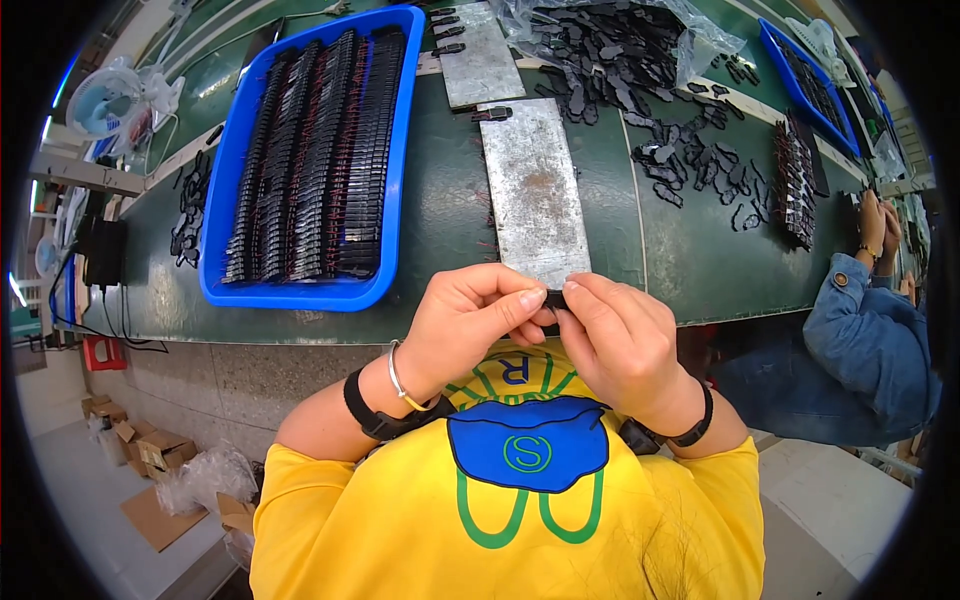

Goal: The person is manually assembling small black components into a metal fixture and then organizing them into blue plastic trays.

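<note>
A small black plastic part (pixel 555 299) is pinched between both hands just in front of my chest, at the near edge of the green bench. My left hand (pixel 478 318) grips its left end with thumb and forefinger. On its right end the fingertips of my right hand (pixel 622 335) are closed. Much of the part is hidden by the fingers. Right beyond my hands lies a scuffed metal plate (pixel 540 195), with one black piece (pixel 492 114) at its far left corner. Some thin reddish wires show along the plate's left edge.
A blue tray (pixel 391 200) packed with rows of black parts and red wires stands left. Beyond lies a second metal plate (pixel 480 60). Loose black pieces (pixel 600 60) are heaped far right, beside a plastic bag (pixel 705 40). A co-worker's blue sleeve (pixel 865 330) is at right.
</note>
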`<state>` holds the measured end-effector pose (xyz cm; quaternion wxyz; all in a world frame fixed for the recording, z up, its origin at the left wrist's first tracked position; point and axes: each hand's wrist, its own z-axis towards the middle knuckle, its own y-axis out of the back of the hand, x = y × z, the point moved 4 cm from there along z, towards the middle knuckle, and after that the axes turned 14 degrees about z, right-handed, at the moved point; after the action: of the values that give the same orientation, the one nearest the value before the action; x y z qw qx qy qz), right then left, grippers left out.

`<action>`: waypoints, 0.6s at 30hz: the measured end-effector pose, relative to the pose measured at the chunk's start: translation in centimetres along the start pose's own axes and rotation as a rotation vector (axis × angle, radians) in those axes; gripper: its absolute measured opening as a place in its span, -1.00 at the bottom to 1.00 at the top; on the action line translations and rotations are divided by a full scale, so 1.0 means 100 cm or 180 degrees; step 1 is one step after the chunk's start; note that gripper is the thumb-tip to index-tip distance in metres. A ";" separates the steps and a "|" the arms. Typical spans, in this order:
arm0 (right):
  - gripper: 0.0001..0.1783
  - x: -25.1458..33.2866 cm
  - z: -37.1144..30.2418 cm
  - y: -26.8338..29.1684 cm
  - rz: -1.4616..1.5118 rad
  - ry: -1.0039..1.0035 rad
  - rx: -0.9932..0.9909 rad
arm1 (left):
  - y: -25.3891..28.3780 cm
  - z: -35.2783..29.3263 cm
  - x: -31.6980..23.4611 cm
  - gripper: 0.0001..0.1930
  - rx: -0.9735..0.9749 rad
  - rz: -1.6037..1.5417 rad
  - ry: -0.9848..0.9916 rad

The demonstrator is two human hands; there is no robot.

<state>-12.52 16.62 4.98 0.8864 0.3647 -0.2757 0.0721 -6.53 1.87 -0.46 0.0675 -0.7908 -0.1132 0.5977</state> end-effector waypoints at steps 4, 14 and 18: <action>-0.69 0.001 -0.001 -0.002 -0.0003 0.0084 -0.0030 | -0.004 -0.005 -0.001 -0.88 -0.0208 0.0430 -0.0417; -0.66 -0.007 0.003 0.004 0.0982 -0.0446 0.0003 | 0.003 -0.013 -0.009 -0.88 -0.0749 0.1648 -0.1228; -0.66 -0.025 -0.005 0.000 0.2224 -0.1008 0.0135 | 0.006 -0.014 -0.014 -0.89 -0.0443 0.1568 -0.1800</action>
<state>-14.34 17.14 3.31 0.7471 0.2737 -0.5154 0.3183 -5.53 0.91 1.07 -0.1659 -0.6009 0.0258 0.7815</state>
